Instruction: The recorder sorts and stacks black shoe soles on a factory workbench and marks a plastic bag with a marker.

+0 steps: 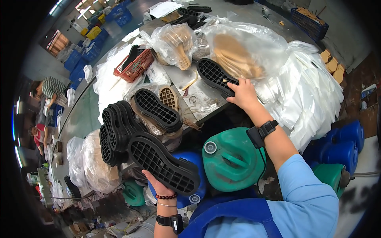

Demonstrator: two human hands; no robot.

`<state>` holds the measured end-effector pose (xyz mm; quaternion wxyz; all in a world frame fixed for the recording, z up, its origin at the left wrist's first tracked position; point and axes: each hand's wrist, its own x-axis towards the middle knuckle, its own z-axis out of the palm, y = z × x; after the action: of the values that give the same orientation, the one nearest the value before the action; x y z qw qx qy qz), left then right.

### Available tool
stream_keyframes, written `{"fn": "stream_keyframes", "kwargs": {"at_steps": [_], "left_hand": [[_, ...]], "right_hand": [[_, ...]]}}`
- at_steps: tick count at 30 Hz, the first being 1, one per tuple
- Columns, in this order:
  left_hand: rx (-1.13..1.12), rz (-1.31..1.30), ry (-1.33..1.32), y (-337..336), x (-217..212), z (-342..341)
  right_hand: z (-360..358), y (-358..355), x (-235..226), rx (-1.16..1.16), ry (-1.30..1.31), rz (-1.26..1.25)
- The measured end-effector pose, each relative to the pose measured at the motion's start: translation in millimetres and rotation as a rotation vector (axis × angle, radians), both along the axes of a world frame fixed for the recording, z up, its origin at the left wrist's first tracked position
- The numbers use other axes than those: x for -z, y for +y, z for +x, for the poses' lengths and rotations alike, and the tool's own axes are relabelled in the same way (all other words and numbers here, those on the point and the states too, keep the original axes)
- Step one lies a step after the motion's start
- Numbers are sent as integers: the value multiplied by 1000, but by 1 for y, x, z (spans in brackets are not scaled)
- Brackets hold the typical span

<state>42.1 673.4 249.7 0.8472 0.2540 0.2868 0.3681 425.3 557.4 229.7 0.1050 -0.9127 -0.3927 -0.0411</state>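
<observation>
A cluttered worktable [206, 108] is spreading across the upper view, its near edge running beyond the wearer's lap. At its right a heap of white plastic bags [307, 93] is bulging over the side, and next to it a clear plastic bag [274, 37] is enclosing a pile of tan insoles [234, 51]. Below the edge, a green jerrycan [222, 174] is standing near the wearer, with a blue jerrycan [201, 170] sitting just left of it, partly behind the raised sole. A stack of black outsoles [119, 123] is leaning together at the left, while a red plastic basket [139, 65] is resting farther back on white sheeting. In front of that stack, the left hand [158, 185] is holding a black lattice outsole [164, 162] up off the table, grid side facing the camera; the thumb side is showing at its lower edge and the fingers are hiding behind it. The right hand [243, 95], partly open with fingers spreading and bending, is touching the near end of a second black outsole [214, 75] lying grid up beside the insoles; whether it is gripping, I cannot tell. Each wrist is wearing a black strapped device [262, 133], the left also carrying a beaded bracelet [166, 196].
</observation>
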Motion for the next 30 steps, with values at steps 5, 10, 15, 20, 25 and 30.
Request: {"fn": "stream_keyframes", "kwargs": {"at_steps": [5, 10, 15, 20, 25, 30], "left_hand": [[-12, 31, -37, 1, -3, -4], [-20, 32, -54, 4, -7, -20], [-46, 27, -59, 3, -6, -19], [-15, 44, -78, 6, -13, -36], [-24, 55, -80, 9, -11, -38], [-24, 64, -75, 6, -17, -43]], "right_hand": [[53, -23, 33, 106, 754, 822], [47, -14, 21, 369, 1481, 554], [26, 1, 19, 183, 819, 387], [-42, 16, -69, -239, -345, 292], [-22, 51, -62, -234, -784, 330], [-43, 35, -26, -827, -785, -85]]}}
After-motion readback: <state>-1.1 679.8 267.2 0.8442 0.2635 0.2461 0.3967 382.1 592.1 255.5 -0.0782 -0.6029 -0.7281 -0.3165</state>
